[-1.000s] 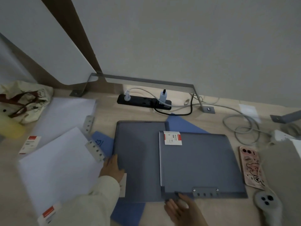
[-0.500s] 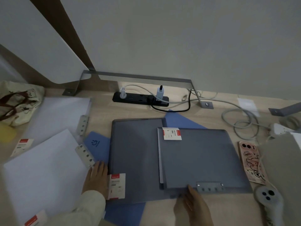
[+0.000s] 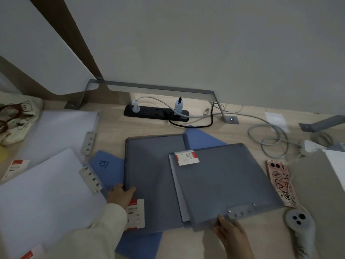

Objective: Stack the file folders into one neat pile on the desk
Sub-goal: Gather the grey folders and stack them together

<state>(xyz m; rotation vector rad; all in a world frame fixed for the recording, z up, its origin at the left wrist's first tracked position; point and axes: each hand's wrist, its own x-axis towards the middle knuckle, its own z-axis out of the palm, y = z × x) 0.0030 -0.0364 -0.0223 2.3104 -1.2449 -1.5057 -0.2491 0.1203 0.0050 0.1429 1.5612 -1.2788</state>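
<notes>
My left hand (image 3: 121, 195) is back at the left edge of the lower grey folder (image 3: 151, 184), thumb over it. The top grey folder (image 3: 227, 182) now sits skewed, turned clockwise, my right hand (image 3: 231, 234) at its near edge.

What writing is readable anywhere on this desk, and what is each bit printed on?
"Hello": speech bubble on the pink phone case.
Red-and-white sticker on the top grey folder: print too blurred to read.
Sticker on the lower grey folder: print too small to read.
Blue folder: a logo, its wording unreadable.
</notes>
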